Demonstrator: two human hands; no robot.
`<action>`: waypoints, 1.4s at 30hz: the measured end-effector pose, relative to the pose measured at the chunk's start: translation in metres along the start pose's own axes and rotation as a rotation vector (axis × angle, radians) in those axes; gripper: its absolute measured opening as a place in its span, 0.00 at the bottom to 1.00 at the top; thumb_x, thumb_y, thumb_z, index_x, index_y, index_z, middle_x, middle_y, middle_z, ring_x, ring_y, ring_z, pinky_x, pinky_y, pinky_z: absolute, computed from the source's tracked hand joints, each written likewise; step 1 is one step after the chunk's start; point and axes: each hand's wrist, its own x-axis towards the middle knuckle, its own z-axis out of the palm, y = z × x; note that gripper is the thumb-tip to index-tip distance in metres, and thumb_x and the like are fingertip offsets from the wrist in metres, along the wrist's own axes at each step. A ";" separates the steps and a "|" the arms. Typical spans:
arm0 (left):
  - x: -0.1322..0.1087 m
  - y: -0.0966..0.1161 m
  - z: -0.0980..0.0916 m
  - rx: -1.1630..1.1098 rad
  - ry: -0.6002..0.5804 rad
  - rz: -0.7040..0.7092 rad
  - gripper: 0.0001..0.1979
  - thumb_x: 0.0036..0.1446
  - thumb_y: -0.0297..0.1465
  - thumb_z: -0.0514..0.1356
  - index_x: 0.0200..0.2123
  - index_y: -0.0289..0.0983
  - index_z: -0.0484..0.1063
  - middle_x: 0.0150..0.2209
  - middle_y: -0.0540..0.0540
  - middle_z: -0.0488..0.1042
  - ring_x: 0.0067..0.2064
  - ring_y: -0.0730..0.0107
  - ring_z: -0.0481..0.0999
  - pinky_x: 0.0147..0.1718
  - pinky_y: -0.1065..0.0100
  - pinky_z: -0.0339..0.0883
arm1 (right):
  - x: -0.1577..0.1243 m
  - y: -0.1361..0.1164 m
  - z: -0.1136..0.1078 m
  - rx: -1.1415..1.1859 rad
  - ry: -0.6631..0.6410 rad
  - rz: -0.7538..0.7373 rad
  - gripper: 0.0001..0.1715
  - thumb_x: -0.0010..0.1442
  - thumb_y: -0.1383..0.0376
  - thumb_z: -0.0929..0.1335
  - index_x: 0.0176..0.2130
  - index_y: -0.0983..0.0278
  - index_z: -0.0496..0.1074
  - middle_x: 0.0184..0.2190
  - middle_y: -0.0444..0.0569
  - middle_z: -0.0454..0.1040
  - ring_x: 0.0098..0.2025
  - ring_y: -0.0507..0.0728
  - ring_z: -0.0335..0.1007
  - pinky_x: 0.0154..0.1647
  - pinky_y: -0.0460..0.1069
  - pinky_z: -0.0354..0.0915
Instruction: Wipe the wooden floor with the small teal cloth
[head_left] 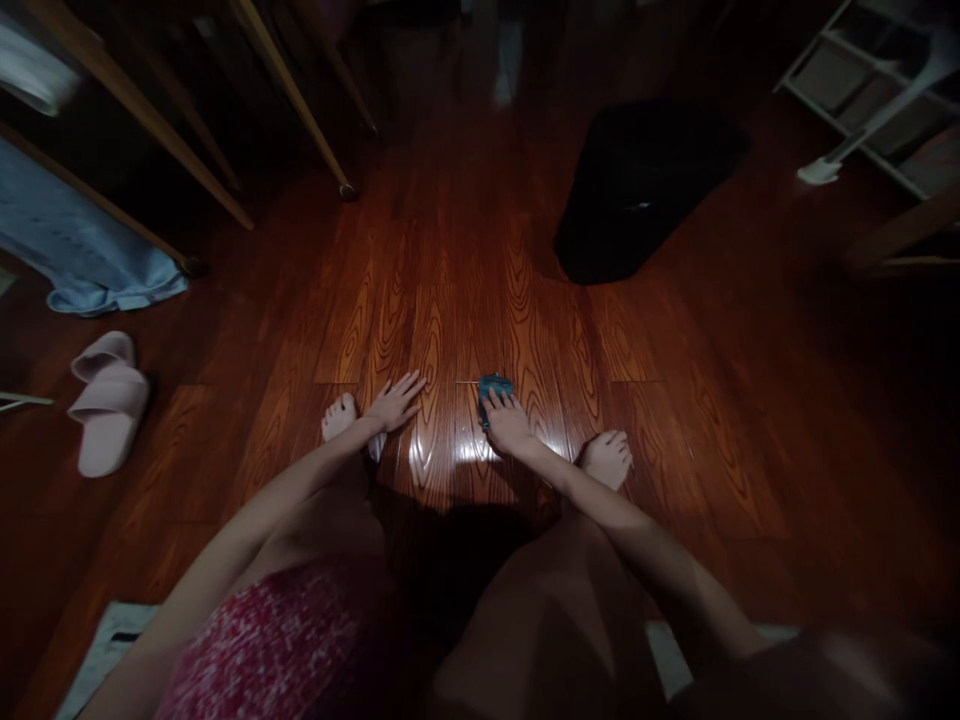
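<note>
On the glossy wooden floor (435, 330), a small folded teal cloth (493, 383) lies under my right hand (510, 424). The fingers of that hand are laid over the cloth and press it down, hiding part of it. My left hand (395, 403) has its fingers spread toward the right and holds nothing. It is low over or on the boards beside my left bare foot (340, 414); contact with the wood is hard to tell. My right bare foot (607, 458) is to the right of my right hand.
A black bin-like container (637, 190) stands ahead on the right. Pink slippers (112, 410) lie at the left, near hanging blue fabric (112, 250) and slim wooden legs (300, 100). A white shelf rack (832, 75) is at the far right. The surroundings are dim.
</note>
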 end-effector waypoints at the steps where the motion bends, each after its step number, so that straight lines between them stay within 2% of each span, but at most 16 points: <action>1: 0.000 0.000 0.000 0.000 0.003 0.002 0.33 0.73 0.45 0.45 0.76 0.46 0.39 0.76 0.46 0.37 0.76 0.54 0.40 0.70 0.42 0.42 | 0.000 0.001 0.001 0.008 0.003 0.000 0.35 0.68 0.62 0.62 0.71 0.67 0.59 0.74 0.60 0.51 0.73 0.68 0.50 0.71 0.62 0.45; 6: 0.000 -0.002 0.001 -0.001 0.004 0.000 0.34 0.73 0.46 0.45 0.76 0.47 0.39 0.76 0.46 0.37 0.76 0.54 0.40 0.70 0.43 0.42 | 0.001 0.008 0.002 0.002 0.035 0.010 0.35 0.68 0.67 0.61 0.71 0.64 0.57 0.75 0.53 0.46 0.75 0.64 0.44 0.71 0.60 0.46; 9: 0.001 -0.003 0.002 -0.004 0.010 0.008 0.34 0.73 0.46 0.45 0.76 0.47 0.39 0.76 0.46 0.37 0.76 0.53 0.40 0.70 0.42 0.42 | 0.001 0.010 0.001 0.011 0.057 0.006 0.35 0.69 0.67 0.60 0.72 0.64 0.55 0.76 0.53 0.45 0.75 0.63 0.42 0.71 0.60 0.45; 17: 0.000 -0.001 0.001 -0.001 -0.004 -0.005 0.34 0.73 0.47 0.44 0.76 0.46 0.39 0.77 0.47 0.36 0.76 0.54 0.40 0.70 0.43 0.42 | 0.001 0.002 -0.006 0.000 -0.030 0.031 0.34 0.68 0.64 0.62 0.70 0.68 0.60 0.73 0.60 0.51 0.73 0.67 0.51 0.71 0.60 0.44; 24: 0.001 -0.003 0.003 0.005 0.016 0.013 0.33 0.73 0.46 0.44 0.76 0.47 0.38 0.76 0.46 0.37 0.76 0.54 0.41 0.69 0.43 0.43 | 0.001 0.007 0.003 0.007 0.027 0.017 0.34 0.68 0.67 0.61 0.70 0.65 0.59 0.75 0.56 0.48 0.74 0.64 0.46 0.72 0.60 0.45; 30: 0.001 -0.004 0.005 -0.014 0.021 0.006 0.33 0.73 0.47 0.44 0.76 0.48 0.39 0.76 0.47 0.38 0.76 0.54 0.41 0.69 0.43 0.43 | 0.004 0.017 0.004 0.021 0.074 -0.030 0.37 0.67 0.68 0.60 0.72 0.66 0.54 0.76 0.53 0.43 0.76 0.64 0.39 0.72 0.61 0.44; 37: 0.000 -0.001 0.001 -0.012 0.006 -0.005 0.33 0.73 0.47 0.45 0.76 0.47 0.40 0.76 0.46 0.37 0.76 0.54 0.40 0.70 0.43 0.42 | 0.003 0.011 -0.003 0.029 -0.007 -0.006 0.33 0.69 0.64 0.59 0.71 0.68 0.59 0.74 0.58 0.49 0.74 0.66 0.47 0.72 0.61 0.44; 42: 0.001 -0.001 0.002 -0.012 0.013 -0.003 0.33 0.73 0.47 0.44 0.76 0.47 0.41 0.76 0.46 0.38 0.76 0.55 0.40 0.70 0.43 0.43 | 0.001 0.006 -0.001 0.012 -0.006 0.002 0.33 0.70 0.63 0.60 0.70 0.68 0.59 0.74 0.59 0.48 0.74 0.68 0.47 0.72 0.61 0.44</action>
